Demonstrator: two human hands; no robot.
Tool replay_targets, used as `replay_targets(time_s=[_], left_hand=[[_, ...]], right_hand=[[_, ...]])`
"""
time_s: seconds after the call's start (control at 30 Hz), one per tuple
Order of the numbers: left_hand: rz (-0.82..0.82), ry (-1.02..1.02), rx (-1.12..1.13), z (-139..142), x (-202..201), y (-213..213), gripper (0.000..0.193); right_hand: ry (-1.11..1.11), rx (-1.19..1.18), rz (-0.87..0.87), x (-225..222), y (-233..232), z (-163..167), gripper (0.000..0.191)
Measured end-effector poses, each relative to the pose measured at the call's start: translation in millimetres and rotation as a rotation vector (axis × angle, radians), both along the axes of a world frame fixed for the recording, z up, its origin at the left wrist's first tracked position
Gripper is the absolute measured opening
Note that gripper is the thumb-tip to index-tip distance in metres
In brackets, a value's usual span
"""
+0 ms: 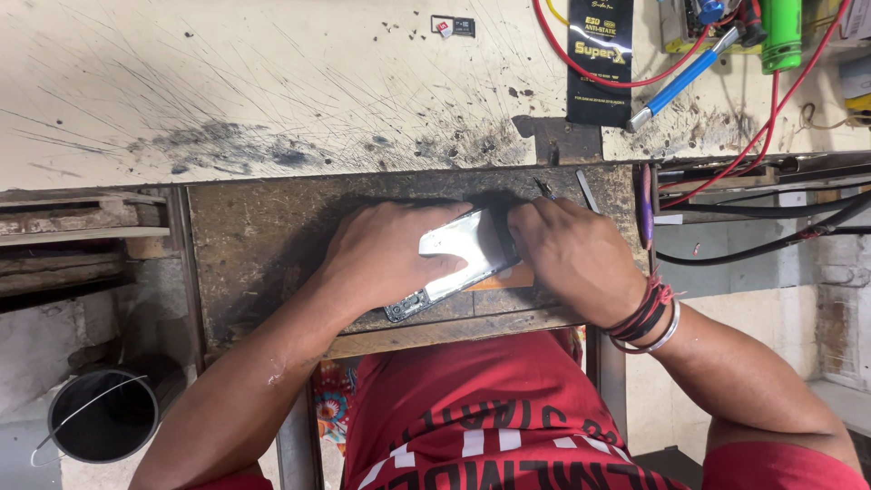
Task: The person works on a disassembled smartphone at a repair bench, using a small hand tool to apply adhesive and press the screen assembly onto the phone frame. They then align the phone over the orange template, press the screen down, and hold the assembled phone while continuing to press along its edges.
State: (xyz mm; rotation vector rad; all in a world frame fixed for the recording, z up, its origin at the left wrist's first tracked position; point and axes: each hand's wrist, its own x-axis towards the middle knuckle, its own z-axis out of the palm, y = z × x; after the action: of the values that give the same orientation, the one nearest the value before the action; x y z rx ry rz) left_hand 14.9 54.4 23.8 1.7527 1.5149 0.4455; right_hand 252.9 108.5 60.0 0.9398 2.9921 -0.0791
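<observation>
Both of our hands press on a phone (464, 259) lying tilted on the dark lower table (263, 236): our left hand (386, 254) lies flat over its near left part, fingers spread rather than clasped. Our right hand (572, 254) curls shut at its far right edge around a thin metal tool (544, 189). Farther right lie a blue-handled tool (680, 82) and red wires (771, 118).
</observation>
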Motion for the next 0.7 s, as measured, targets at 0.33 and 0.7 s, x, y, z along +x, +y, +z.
replay_targets(time_s=[0.33, 0.7], left_hand=[[0.006, 0.009, 0.004, -2.8, 0.4, -0.2, 0.062], [0.009, 0.019, -0.011, -1.2, 1.1, 0.0, 0.062]], right_hand=[[0.160, -0.084, -0.107, 8.5, -0.1, -4.7, 0.014], [0.131, -0.107, -0.073, 9.0, -0.4, -6.6, 0.023]])
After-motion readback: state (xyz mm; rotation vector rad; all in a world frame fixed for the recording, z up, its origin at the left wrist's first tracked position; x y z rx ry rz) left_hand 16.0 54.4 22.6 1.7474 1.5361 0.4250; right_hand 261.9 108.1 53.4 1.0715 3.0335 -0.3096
